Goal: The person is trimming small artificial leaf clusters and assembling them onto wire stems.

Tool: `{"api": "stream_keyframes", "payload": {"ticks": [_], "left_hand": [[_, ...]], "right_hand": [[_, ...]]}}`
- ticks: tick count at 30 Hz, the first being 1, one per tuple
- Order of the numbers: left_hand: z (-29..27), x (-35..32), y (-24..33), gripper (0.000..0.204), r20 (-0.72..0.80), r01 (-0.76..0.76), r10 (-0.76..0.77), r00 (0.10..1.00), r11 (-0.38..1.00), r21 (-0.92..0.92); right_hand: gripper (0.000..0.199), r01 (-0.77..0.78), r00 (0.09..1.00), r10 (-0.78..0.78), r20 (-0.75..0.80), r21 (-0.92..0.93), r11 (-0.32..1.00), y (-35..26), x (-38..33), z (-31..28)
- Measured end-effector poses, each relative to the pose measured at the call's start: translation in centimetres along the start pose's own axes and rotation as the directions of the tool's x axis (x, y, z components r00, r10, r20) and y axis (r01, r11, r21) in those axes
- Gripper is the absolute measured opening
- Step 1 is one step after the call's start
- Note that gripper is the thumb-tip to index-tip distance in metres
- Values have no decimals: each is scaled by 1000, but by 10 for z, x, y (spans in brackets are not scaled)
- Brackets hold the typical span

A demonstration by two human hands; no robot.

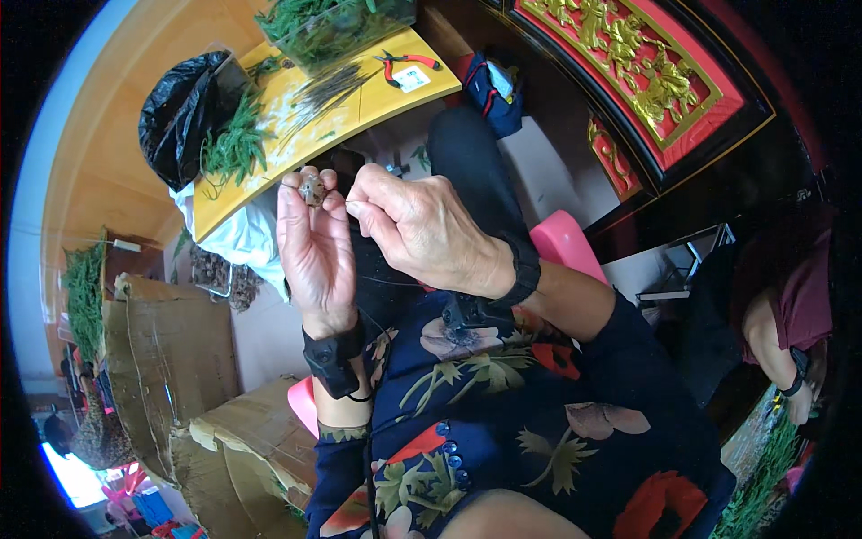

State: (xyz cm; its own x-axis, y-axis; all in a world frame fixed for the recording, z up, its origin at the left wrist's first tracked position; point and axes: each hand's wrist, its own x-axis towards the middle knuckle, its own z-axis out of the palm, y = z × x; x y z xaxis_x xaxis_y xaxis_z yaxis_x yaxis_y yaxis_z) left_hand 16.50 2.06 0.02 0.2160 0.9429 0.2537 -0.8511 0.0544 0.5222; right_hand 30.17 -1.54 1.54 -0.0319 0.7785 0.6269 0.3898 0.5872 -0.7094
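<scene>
My left hand [314, 242] is raised with its palm toward me, fingertips closed round a small brown pine cone [312, 189] with pale patches. Right beside it, my right hand [426, 216] pinches thumb against forefinger at the cone's side, on what looks like a thin wire; most of it is hidden by the fingers. Beyond both hands, a yellow table [332, 121] carries a bundle of thin dark wires [328, 90], red-and-black pliers [400, 67] and green artificial sprigs [238, 139].
A clear bin of greenery [337, 31] and a black plastic bag [184, 117] sit at the table's far side. Cardboard [166, 377] stands at left, near brown cones [215, 274] on the floor. Another person's arm [777, 350] shows at right, by a carved red-and-gold panel [642, 63].
</scene>
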Motion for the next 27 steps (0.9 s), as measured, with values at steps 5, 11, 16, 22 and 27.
{"api": "stream_keyframes", "payload": {"ticks": [5, 11, 16, 22, 27], "left_hand": [[2, 0, 1, 18, 25, -140, 138, 990, 947, 291], [0, -1, -1, 18, 41, -74, 67, 997, 976, 204], [-8, 1, 1, 18, -33, 225, -236, 971, 953, -205], [-20, 2, 6, 18, -12, 355, -376, 927, 885, -300], [-24, 1, 5, 18, -78, 352, -390, 917, 888, -296]], "right_hand": [[6, -41, 999, 40, 24, 57, 998, 0, -2, 1], [5, -17, 1000, 17, 3, 50, 999, 4, -3, 2], [6, -15, 999, 15, 39, 2, 1000, 6, -3, -1], [6, -49, 994, 56, 94, -74, 996, 14, -3, -2], [6, -49, 994, 57, 97, -81, 996, 17, 0, -7]]}}
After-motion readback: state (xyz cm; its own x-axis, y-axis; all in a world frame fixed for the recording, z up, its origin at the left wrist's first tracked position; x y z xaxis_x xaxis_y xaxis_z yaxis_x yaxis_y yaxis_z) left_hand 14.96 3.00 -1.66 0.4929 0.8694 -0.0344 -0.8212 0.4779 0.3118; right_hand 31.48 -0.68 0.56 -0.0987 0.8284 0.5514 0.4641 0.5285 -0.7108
